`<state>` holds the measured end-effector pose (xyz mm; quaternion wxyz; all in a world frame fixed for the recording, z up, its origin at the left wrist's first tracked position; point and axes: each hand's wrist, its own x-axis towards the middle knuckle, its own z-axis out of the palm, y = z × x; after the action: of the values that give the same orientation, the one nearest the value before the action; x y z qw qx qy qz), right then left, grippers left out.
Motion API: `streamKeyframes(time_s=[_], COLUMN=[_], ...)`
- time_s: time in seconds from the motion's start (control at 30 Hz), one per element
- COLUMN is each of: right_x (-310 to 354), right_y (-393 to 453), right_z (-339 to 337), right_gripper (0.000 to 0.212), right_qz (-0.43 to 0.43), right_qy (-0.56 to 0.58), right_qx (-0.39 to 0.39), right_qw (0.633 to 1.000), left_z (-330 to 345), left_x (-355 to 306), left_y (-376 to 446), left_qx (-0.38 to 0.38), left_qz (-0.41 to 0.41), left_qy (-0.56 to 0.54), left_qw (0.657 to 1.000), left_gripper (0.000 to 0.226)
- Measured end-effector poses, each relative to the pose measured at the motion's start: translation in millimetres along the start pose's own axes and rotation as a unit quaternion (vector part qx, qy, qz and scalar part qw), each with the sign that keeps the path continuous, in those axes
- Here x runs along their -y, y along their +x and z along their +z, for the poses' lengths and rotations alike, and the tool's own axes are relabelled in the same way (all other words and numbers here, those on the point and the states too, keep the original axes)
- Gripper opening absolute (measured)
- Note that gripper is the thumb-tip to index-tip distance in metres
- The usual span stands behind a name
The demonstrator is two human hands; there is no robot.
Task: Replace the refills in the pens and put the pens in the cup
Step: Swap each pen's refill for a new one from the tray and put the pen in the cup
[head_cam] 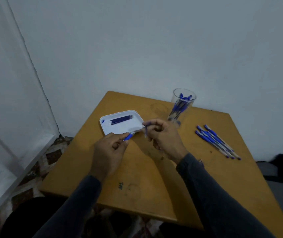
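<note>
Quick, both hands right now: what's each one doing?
Left hand: pinching a blue pen piece.
Right hand: fingers curled on a small blurred pen part.

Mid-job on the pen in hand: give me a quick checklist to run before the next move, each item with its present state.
1. Left hand grips the blue pen part: ok.
2. Right hand pinches the other piece: ok; which piece it is, cannot tell.
3. Spare refills lying in the white tray: ok.
4. Clear cup upright, already holding pens: ok.
5. Loose pens waiting on the table, to the right: ok.
6. New refill fitted in the held pen: cannot tell.
</note>
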<state>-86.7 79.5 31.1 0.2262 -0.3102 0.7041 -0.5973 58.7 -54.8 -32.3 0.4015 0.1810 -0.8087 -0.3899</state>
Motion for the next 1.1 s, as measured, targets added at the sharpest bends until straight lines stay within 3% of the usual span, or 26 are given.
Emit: streamKeyframes(time_s=[0.43,0.8,0.97,1.1], right_x=[-27,-30,-33,-34], right_y=[-74,-86,-88,-88], right_z=[-37,-45,-46,-46], right_gripper=[0.014,0.015,0.019,0.024], right_qz=[-0.005,0.014,0.057,0.054], right_qy=[0.056,0.055,0.016,0.085], right_qx=[-0.223,-0.201,-0.124,-0.167], right_qw=[0.973,0.978,0.99,0.981], left_z=[60,66,66,66], left_x=[-59,-61,-59,-56], left_y=[-36,-40,-42,-43], left_qx=[0.112,0.15,0.146,0.138], left_qz=[-0.024,-0.034,-0.016,-0.026], left_qy=[-0.022,-0.008,-0.035,-0.039], left_qw=[0.993,0.988,0.989,0.989], left_gripper=[0.031,0.03,0.031,0.032])
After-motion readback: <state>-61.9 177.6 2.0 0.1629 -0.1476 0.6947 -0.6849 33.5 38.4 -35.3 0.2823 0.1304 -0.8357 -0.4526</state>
